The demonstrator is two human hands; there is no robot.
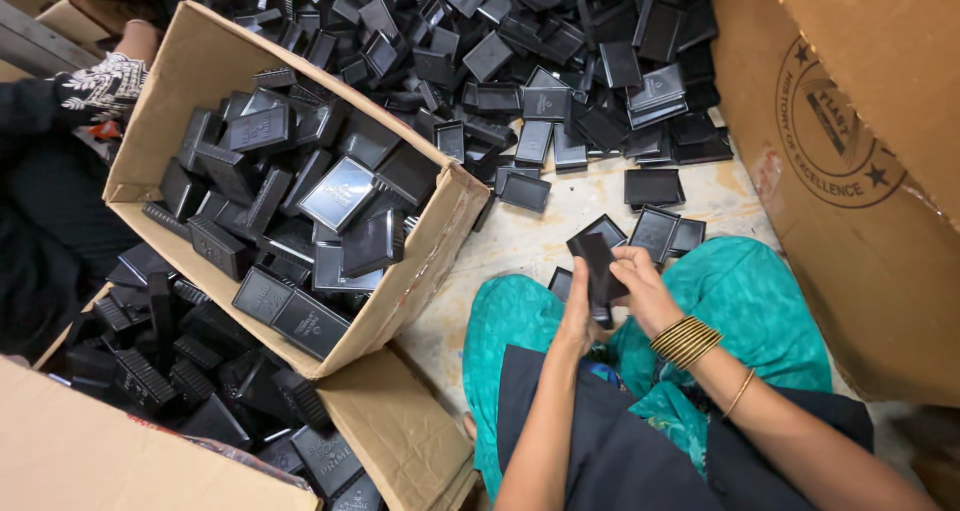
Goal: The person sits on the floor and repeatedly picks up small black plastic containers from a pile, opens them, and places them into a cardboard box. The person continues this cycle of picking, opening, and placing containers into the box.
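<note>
I sit on the floor in teal trousers. Both hands meet over my lap around one black plastic case (597, 261), a flat rectangular box held on edge. My left hand (577, 316) cups it from below and left. My right hand (640, 286), with gold bangles on the wrist, grips it from the right with fingers curled over its top. A few black lids (655, 231) lie on the floor just beyond my knees.
A big heap of black cases (520, 61) covers the floor ahead. An open cardboard box (205, 46) at left holds several assembled cases. A second box (110, 461) with more sits at bottom left. A large carton (850, 171) stands at right. Another person's sleeve (100, 86) shows at far left.
</note>
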